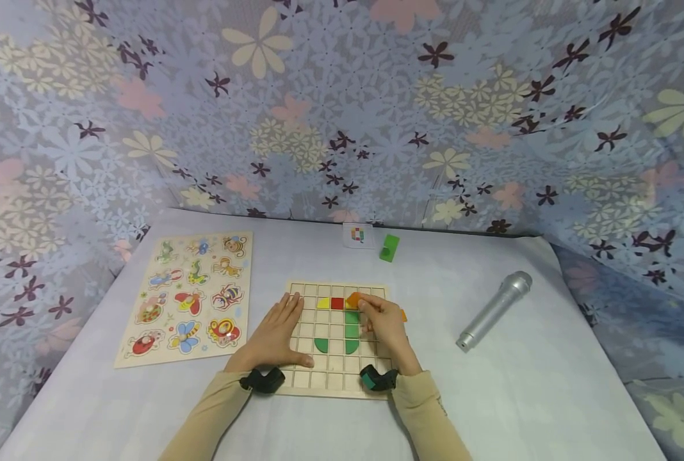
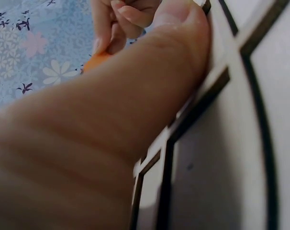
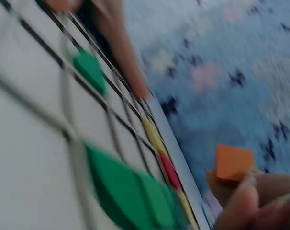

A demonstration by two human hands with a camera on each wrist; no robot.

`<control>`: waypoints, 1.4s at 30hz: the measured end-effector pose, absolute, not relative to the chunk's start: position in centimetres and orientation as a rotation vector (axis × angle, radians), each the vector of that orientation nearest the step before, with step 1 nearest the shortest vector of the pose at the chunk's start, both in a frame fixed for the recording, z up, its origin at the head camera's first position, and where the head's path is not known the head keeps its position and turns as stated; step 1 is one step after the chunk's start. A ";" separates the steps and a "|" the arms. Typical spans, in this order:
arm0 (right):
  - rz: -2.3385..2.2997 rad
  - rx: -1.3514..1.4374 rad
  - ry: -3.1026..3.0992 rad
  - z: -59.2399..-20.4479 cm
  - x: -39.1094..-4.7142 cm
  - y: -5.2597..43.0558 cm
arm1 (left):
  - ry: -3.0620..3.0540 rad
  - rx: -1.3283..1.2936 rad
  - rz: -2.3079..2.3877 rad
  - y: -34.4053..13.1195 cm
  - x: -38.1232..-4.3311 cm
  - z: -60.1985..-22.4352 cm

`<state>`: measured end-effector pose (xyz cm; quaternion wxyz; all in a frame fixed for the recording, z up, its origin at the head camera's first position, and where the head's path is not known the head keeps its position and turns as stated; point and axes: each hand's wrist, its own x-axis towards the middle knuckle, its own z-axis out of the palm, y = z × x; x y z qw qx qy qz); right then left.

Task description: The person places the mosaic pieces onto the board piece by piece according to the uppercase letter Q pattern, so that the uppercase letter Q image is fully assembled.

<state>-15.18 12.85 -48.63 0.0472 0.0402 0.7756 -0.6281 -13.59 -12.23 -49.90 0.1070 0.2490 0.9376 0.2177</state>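
Note:
A wooden grid board (image 1: 335, 392) lies in the middle of the table. My left hand (image 1: 274, 334) rests with spread, straight fingers along its left side, thumb over the near squares. Above the board's upper right part, my right hand (image 1: 383, 325) pinches an orange piece (image 3: 233, 163) between thumb and fingers. Left of the pinched piece, a yellow piece (image 1: 324, 303) and a red square (image 1: 337, 303) sit in the upper row. Two green squares (image 1: 351, 318) stand one below the other, with a green quarter-round piece (image 1: 351, 346) beneath and another (image 1: 321, 346) to the left.
An insect peg puzzle (image 1: 187, 301) lies left of the board. A silver microphone (image 1: 494, 310) is on the right. Behind the board are a small pattern card (image 1: 357, 235) and a green block (image 1: 389, 248). Another orange piece (image 1: 403, 315) shows beside the right hand. Floral cloth hangs behind.

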 end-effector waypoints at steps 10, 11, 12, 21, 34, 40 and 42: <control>-1.639 -0.178 2.649 -49.5 -13.7 8.8 | 2.763 0.714 0.645 -12.2 -13.7 -50.1; -1.576 -0.212 2.704 -49.5 -13.6 8.7 | 2.764 0.715 0.641 -12.2 -13.7 -50.2; -1.506 -0.245 2.756 -49.5 -13.5 8.6 | 2.764 0.716 0.641 -12.2 -13.7 -50.2; -1.187 -0.361 2.912 -49.2 -12.9 7.9 | 2.764 0.721 0.646 -12.3 -13.6 -50.3; -1.285 -0.331 2.824 -49.0 -13.4 8.4 | 2.765 0.726 0.645 -12.2 -13.8 -50.2; -1.762 -0.146 2.363 -48.2 -15.1 13.0 | 2.767 0.727 0.645 -12.2 -13.8 -50.3; -1.870 -0.070 2.281 -48.2 -15.6 15.2 | 2.764 0.722 0.646 -12.2 -13.7 -50.3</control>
